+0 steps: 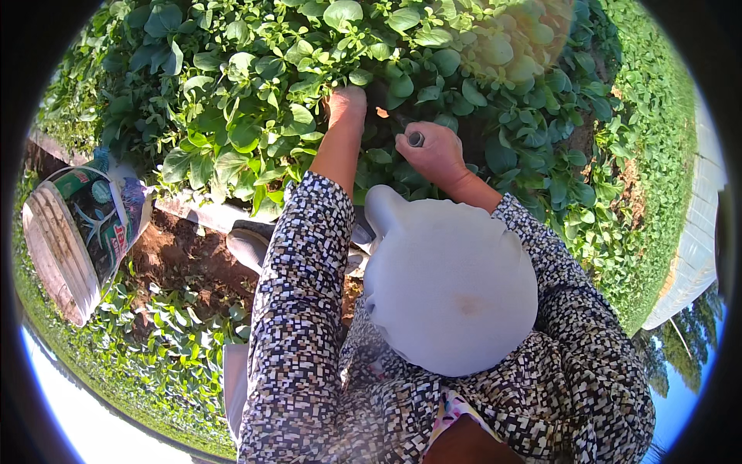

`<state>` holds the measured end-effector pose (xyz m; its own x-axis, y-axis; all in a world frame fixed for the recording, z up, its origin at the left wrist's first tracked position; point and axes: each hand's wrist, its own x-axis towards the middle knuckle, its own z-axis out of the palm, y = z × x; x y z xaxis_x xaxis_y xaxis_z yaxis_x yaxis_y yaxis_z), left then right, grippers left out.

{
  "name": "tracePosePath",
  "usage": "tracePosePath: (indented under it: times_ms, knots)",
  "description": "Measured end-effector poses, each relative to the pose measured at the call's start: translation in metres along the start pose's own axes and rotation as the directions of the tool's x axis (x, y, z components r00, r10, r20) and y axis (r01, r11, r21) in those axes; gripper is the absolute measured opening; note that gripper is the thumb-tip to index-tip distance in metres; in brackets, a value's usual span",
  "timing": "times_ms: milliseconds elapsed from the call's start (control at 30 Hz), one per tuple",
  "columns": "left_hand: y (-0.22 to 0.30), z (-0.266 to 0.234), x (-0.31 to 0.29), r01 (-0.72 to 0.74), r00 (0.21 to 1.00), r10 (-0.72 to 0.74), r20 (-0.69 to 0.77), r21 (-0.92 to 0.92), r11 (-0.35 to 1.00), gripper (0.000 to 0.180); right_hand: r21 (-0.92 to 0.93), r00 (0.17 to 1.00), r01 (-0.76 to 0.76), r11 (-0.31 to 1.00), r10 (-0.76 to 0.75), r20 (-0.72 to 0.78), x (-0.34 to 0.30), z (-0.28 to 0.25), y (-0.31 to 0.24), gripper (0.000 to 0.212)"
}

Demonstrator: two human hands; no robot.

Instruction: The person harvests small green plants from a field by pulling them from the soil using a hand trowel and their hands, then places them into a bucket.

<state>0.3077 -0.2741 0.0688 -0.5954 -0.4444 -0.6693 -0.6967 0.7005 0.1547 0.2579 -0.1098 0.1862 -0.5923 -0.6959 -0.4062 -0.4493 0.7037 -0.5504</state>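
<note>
Right hand (435, 151): fingers curled round handle (416, 139). Left hand (348, 107): among plants (243, 135) (fingers hidden, cannot tell). Far plants stand thick; seemingly much remains, amount done unclear.

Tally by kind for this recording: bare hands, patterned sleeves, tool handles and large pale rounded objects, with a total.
Bare hands: 2 (left hand, right hand)
Patterned sleeves: 2
Tool handle, in the right hand: 1
Large pale rounded object: 1
Total: 6
</note>
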Motion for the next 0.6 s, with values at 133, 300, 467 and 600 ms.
tracePosePath:
  times_ms: [133,300,467,600]
  knots:
    - [-0.004,-0.015,0.0,0.01,1.0,-0.009,0.018,-0.051,0.999,0.025,0.026,1.0,-0.018,0.999,0.018,0.005,-0.001,0.001,-0.007,0.025]
    - [-0.007,-0.006,0.006,0.078,0.975,-0.172,-0.142,-0.507,0.859,0.035,0.0,1.0,-0.006,1.0,0.006,-0.024,0.002,-0.001,-0.016,0.026]
    - [-0.003,0.012,0.026,0.128,0.857,-0.335,-0.391,-0.469,0.874,0.037,-0.136,0.991,0.13,0.982,-0.131,0.005,0.021,0.005,-0.032,0.022]
    - [0.002,-0.021,0.021,0.236,0.933,-0.351,-0.085,-0.592,0.771,0.059,-0.262,0.984,0.172,0.95,-0.154,0.087,0.03,0.0,-0.031,0.019]
